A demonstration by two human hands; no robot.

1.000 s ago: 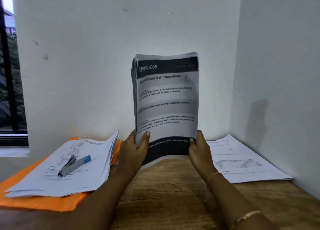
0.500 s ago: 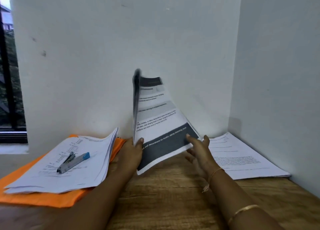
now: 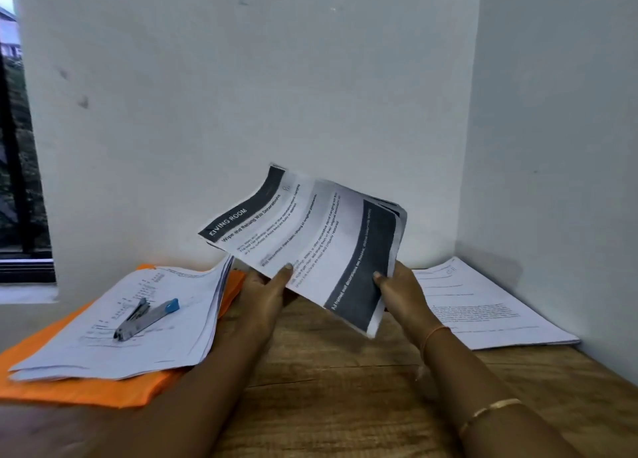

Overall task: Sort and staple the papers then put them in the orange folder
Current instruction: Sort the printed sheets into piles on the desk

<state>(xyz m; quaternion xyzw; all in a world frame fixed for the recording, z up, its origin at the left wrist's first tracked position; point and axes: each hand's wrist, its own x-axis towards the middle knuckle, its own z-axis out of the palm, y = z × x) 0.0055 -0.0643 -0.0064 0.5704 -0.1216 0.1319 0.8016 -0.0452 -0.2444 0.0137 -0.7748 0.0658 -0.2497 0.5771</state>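
A sheaf of printed papers (image 3: 310, 236) with dark bands and the heading "LIVING ROOM" hangs turned sideways above the wooden table. My left hand (image 3: 267, 293) grips its lower long edge, thumb on the printed face. My right hand (image 3: 400, 290) grips the dark-banded end. An orange folder (image 3: 86, 385) lies flat at the left with a stack of white papers (image 3: 138, 340) on top. A silver stapler (image 3: 146, 317) with a blue tip rests on that stack.
Another pile of printed sheets (image 3: 483, 305) lies at the right, against the corner of the two white walls. The wooden table (image 3: 328, 371) spans the front. A dark window frame (image 3: 13, 181) stands at far left.
The sheaf stood upright with both hands at its bottom edge; it tipped over, the right hand briefly let go, and now both hands hold it rotated sideways and lower.
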